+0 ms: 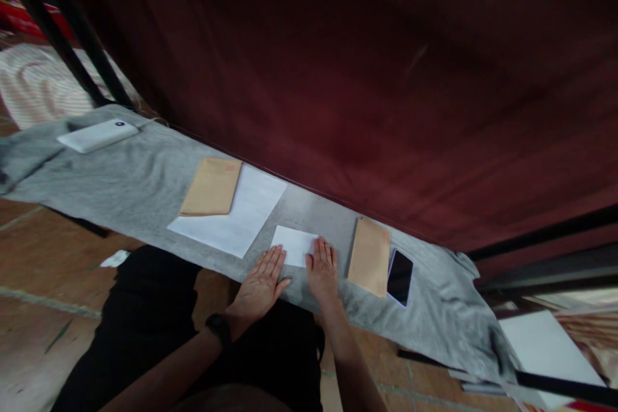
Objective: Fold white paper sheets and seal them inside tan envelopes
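Observation:
A small white sheet of paper (pixel 295 246), perhaps folded, lies flat on the grey cloth in front of me. My left hand (pixel 262 283) rests palm down at its lower left corner, fingers stretched out and the thumb apart. On the sheet's right edge lies my right hand (pixel 322 268), also flat, with its fingers extended. Left of the hands, a brown envelope stack (pixel 212 187) sits on a larger white sheet (pixel 258 199). To the right is another brown envelope stack (pixel 369 256).
The grey cloth (pixel 145 183) covers a narrow bench. A smartphone (pixel 400 277) lies beside the right envelopes. At the far left is a white device (pixel 98 136) with a cable. A dark red curtain (pixel 338 90) hangs along the back edge, with dark bars at both sides.

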